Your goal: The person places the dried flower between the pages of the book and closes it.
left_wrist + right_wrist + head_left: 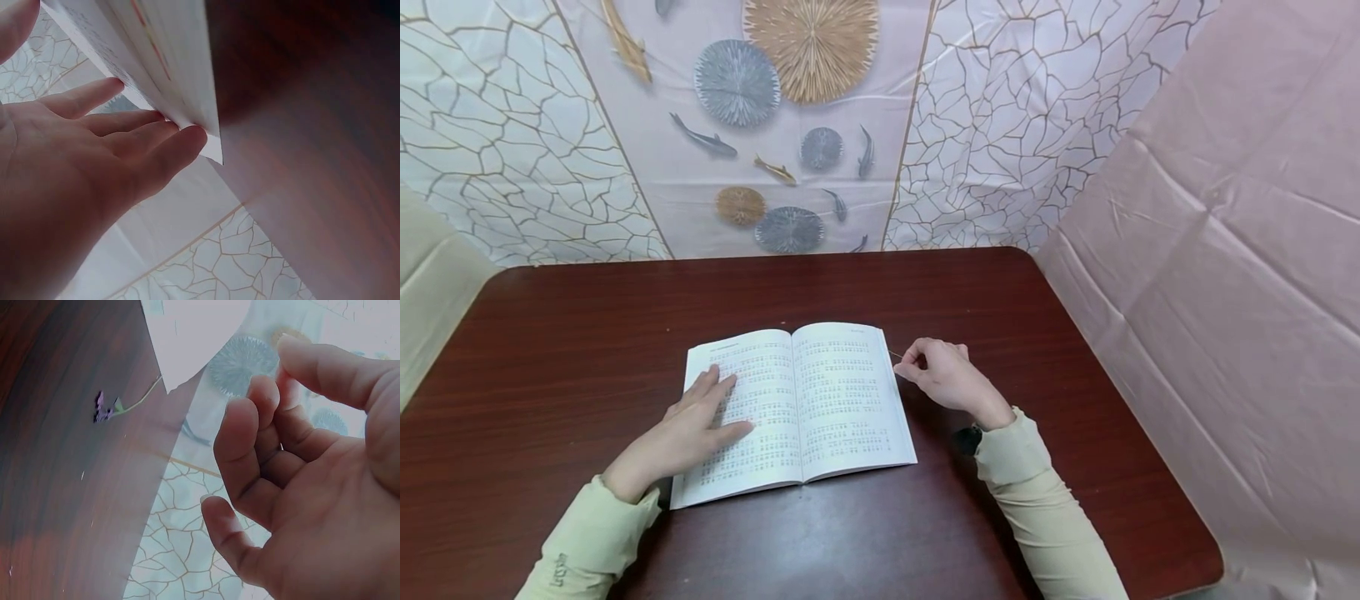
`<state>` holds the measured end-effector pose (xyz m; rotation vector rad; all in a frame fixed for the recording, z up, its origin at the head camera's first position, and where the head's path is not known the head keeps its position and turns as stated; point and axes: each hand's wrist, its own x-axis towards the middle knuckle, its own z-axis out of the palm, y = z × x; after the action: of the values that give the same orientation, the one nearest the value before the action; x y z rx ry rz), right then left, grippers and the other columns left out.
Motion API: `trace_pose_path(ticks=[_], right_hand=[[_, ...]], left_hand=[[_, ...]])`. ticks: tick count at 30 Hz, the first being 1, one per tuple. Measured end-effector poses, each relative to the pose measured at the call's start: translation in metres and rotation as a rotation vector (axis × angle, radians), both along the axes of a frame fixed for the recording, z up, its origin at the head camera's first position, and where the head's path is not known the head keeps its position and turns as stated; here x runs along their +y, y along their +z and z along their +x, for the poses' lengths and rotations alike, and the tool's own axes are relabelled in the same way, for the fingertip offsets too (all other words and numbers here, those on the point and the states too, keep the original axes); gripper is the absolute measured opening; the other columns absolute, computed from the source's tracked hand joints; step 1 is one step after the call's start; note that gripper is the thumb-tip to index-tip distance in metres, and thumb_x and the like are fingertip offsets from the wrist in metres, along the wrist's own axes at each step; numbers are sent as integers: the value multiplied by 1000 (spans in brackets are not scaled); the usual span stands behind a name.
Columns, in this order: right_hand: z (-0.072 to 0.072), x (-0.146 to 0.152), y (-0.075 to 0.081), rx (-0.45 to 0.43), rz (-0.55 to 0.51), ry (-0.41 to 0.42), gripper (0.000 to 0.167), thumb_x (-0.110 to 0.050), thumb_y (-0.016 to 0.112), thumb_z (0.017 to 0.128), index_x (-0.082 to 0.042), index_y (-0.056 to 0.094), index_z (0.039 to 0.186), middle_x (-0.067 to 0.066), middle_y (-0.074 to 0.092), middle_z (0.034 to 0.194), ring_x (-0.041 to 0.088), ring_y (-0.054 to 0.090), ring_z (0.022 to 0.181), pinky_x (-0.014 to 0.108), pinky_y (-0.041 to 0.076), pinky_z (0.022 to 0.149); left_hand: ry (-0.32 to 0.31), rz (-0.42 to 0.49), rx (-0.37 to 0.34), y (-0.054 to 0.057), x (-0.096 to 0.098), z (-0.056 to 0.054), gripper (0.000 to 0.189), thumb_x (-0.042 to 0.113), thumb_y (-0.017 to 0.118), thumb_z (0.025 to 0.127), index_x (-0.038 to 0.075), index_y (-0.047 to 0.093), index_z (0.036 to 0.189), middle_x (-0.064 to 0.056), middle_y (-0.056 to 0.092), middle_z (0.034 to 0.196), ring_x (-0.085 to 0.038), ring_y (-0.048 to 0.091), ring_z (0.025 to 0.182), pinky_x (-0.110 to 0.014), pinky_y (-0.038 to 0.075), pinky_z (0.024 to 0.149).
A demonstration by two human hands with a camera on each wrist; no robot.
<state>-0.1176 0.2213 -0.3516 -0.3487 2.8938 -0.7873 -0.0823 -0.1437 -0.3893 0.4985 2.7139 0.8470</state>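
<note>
An open printed book (850, 400) lies on the dark red table. My left hand (688, 425) rests on its left page with fingers spread; in the left wrist view, that hand's fingers (169, 156) reach along the book's pages (181, 56). Beside the right page is my right hand (951, 375), its fingers curled and thumb and index tips together; nothing shows between them. A small purple flower (102, 412) on a thin green stem lies on the table in the right wrist view. Its stem meets the corner of the white page (187, 337). In the head view, the blossom is hidden.
Dark wood table (587, 350) surrounds the book, its far edge against a patterned cloth backdrop (1000, 125). A pink cloth wall (1240, 275) slopes along the right side. Small light specks dot the tabletop in the right wrist view.
</note>
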Motion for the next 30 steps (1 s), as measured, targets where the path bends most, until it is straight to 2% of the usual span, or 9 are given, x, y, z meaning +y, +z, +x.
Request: trace_pose_path(ticks=[8,16,22,30], right_hand=[[1,-6,0,-24,-37,35,14,-25,65,94,-14,64,86,-4,59,71,13,53,65,44,26,89],[1,-11,-2,-41,-77,61,11,-23,65,94,-14,65,86,-4,60,74,14,54,69,47,23,95],[1,-15,-3,-48,-64,91,11,-22,64,94,-15,66,86,-4,61,76,14,53,67,44,25,89],[2,-22,-2,-61,-74,126,10,-20,64,94,-15,66,86,-6,59,73,12,53,67,45,26,92]], left_hand=[[5,-1,-20,0,-1,-1,81,40,64,93,-9,29,147,-33,10,155,-51,10,142,-74,17,101],[13,-15,-29,1,1,-1,81,38,65,92,-9,30,147,-33,11,155,-51,10,142,-73,17,103],[17,-15,-38,0,1,-1,82,40,65,92,-8,29,148,-33,11,155,-51,10,142,-73,16,102],[16,-18,-28,-1,0,0,81,41,64,92,-8,30,148,-33,12,155,-51,11,141,-73,17,102]])
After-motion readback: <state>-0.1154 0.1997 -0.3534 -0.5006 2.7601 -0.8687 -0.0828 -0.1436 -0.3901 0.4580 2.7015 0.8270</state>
